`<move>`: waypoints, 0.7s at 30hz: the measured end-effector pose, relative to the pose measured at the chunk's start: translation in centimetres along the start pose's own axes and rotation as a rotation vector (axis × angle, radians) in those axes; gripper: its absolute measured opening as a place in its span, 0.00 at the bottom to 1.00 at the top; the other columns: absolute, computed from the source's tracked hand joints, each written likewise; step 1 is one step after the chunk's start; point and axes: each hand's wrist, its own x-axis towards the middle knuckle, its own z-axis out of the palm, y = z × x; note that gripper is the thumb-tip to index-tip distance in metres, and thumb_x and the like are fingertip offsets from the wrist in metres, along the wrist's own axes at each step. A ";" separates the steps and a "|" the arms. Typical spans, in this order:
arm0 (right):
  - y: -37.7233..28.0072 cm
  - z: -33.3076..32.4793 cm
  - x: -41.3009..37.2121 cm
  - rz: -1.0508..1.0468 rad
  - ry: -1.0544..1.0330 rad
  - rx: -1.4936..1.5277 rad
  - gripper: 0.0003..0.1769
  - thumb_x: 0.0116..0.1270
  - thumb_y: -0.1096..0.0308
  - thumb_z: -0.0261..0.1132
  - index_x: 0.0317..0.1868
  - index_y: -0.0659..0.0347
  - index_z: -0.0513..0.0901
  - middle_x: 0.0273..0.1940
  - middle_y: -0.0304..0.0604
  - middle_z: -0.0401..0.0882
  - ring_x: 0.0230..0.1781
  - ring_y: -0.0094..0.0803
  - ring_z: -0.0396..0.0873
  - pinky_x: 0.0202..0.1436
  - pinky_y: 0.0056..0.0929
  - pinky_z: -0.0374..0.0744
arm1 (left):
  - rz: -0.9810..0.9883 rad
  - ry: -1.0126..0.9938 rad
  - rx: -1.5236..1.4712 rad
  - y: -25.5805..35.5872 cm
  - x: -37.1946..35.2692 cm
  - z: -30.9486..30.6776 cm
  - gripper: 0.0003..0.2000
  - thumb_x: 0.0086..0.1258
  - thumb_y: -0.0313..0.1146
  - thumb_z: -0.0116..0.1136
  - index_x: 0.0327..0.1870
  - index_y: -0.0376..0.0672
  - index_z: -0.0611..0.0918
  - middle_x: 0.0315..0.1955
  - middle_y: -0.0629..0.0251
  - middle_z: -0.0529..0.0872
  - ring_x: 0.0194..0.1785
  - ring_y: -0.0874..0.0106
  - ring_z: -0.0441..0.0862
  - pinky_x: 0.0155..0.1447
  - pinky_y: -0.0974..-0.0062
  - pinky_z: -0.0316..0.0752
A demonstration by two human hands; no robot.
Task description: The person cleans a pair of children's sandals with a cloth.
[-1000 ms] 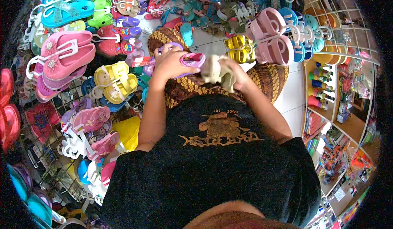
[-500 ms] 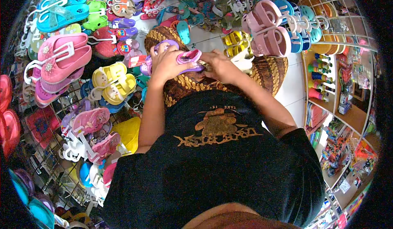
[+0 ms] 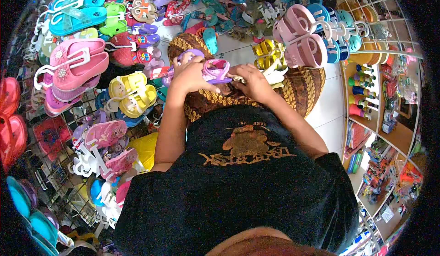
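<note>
My left hand [image 3: 190,75] grips a small pink and purple sandal [image 3: 215,70] in front of my chest. A second purple sandal [image 3: 188,54] shows just behind the fingers. My right hand [image 3: 252,82] is closed against the sandal's right end, pressing a beige cloth [image 3: 238,78] that is mostly hidden under the fingers. Below both hands lies my brown batik skirt [image 3: 298,89].
Wire racks hold many sandals on white hangers: pink ones [image 3: 73,61] and yellow ones [image 3: 130,91] at left, pale pink ones [image 3: 302,38] and yellow ones [image 3: 266,54] at upper right. Wooden shelves [image 3: 389,132] with goods stand at right over a white tiled floor [image 3: 327,114].
The beige cloth hung loose from my right hand a second ago; now it is bunched under the fingers against the sandal. Both hands stay close together.
</note>
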 end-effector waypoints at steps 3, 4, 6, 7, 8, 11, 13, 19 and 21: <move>-0.2 -1.0 0.8 0.041 0.064 0.081 0.23 0.59 0.76 0.70 0.56 0.60 0.81 0.52 0.48 0.84 0.53 0.42 0.83 0.61 0.35 0.78 | -0.039 0.039 0.066 0.7 0.3 0.1 0.44 0.32 0.64 0.77 0.56 0.52 0.85 0.57 0.63 0.84 0.70 0.58 0.66 0.71 0.43 0.50; -0.4 -1.3 0.8 0.242 0.039 0.287 0.22 0.61 0.74 0.69 0.58 0.60 0.81 0.51 0.48 0.85 0.52 0.38 0.83 0.60 0.33 0.78 | -0.056 0.052 -0.035 0.1 0.2 0.3 0.42 0.33 0.63 0.77 0.56 0.52 0.85 0.55 0.62 0.85 0.70 0.57 0.67 0.71 0.45 0.52; -0.2 -1.5 1.0 0.455 0.130 0.609 0.22 0.66 0.70 0.66 0.60 0.64 0.79 0.49 0.45 0.85 0.49 0.28 0.81 0.57 0.28 0.78 | -0.075 0.079 -0.231 -1.3 0.1 -0.2 0.39 0.37 0.60 0.77 0.55 0.52 0.85 0.52 0.62 0.86 0.68 0.55 0.69 0.70 0.48 0.57; -0.1 -1.9 1.1 0.526 0.175 0.740 0.21 0.67 0.69 0.66 0.59 0.65 0.79 0.49 0.44 0.85 0.48 0.27 0.82 0.55 0.28 0.79 | -0.003 0.248 -0.351 -1.4 -0.4 -1.1 0.33 0.42 0.50 0.80 0.53 0.46 0.84 0.47 0.63 0.88 0.60 0.60 0.77 0.65 0.60 0.69; -0.2 -2.2 0.8 0.599 0.220 0.875 0.19 0.69 0.69 0.66 0.59 0.66 0.79 0.48 0.43 0.85 0.47 0.27 0.82 0.53 0.27 0.80 | -0.030 0.179 -0.640 -2.1 -0.7 -1.8 0.31 0.44 0.44 0.81 0.51 0.44 0.84 0.45 0.66 0.87 0.56 0.65 0.79 0.62 0.65 0.71; 0.0 -3.3 1.0 0.570 0.206 1.287 0.17 0.72 0.65 0.65 0.57 0.63 0.79 0.46 0.40 0.86 0.43 0.25 0.84 0.50 0.28 0.82 | -0.068 0.160 -1.274 -2.5 -2.1 -3.9 0.27 0.51 0.28 0.79 0.54 0.39 0.80 0.47 0.70 0.84 0.50 0.76 0.80 0.59 0.72 0.74; -1.7 -4.6 2.2 0.487 0.273 1.446 0.18 0.74 0.63 0.64 0.59 0.62 0.79 0.48 0.39 0.85 0.45 0.26 0.84 0.52 0.28 0.82 | 0.119 0.370 -1.295 -1.3 -2.2 -5.1 0.28 0.50 0.29 0.80 0.54 0.41 0.80 0.50 0.68 0.82 0.50 0.75 0.80 0.58 0.69 0.75; -5.6 -8.8 6.3 0.097 0.440 1.331 0.26 0.76 0.61 0.62 0.70 0.59 0.71 0.59 0.38 0.80 0.59 0.28 0.78 0.63 0.33 0.77 | 0.208 0.572 -0.213 3.5 -3.3 -11.7 0.36 0.38 0.44 0.83 0.53 0.43 0.81 0.47 0.62 0.82 0.53 0.61 0.76 0.61 0.62 0.68; -6.6 -10.4 6.8 -0.049 0.374 0.992 0.32 0.71 0.58 0.67 0.71 0.59 0.70 0.62 0.43 0.77 0.60 0.32 0.77 0.64 0.36 0.75 | 0.240 0.573 -0.131 5.2 -2.7 -12.5 0.37 0.35 0.50 0.80 0.51 0.43 0.82 0.48 0.60 0.82 0.54 0.56 0.75 0.59 0.57 0.65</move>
